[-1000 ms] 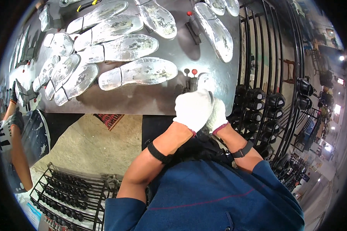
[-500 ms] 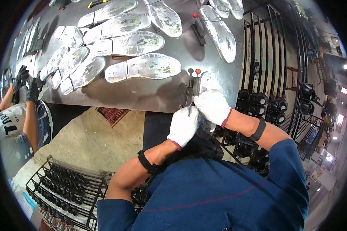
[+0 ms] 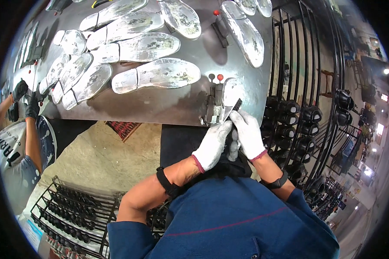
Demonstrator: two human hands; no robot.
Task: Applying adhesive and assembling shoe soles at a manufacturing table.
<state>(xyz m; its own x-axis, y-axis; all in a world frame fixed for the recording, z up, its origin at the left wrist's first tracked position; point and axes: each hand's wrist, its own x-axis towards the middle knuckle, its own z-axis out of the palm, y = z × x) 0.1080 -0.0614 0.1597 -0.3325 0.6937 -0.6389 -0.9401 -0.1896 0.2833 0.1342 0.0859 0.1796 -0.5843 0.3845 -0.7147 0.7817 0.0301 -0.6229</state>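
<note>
"What's your count, from your end?"
"On my feed I count two white-gloved hands, left hand [image 3: 212, 144] and right hand [image 3: 248, 134], plus one black-bristled brush [image 3: 237, 105]."
"And on the table [image 3: 181, 110]?"
"Three silver foot shapes [image 3: 247, 41] at far right, two red knobs [image 3: 220, 77] on the right half."
"Over to the left?"
"I find one red-and-black mat [image 3: 122, 129]."

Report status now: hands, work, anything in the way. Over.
White-gloved left hand and white-gloved right hand together at small black-bristled brush, grip unclear. Shiny silver sole-shaped form just beyond. Hands partly hide brush.
</note>
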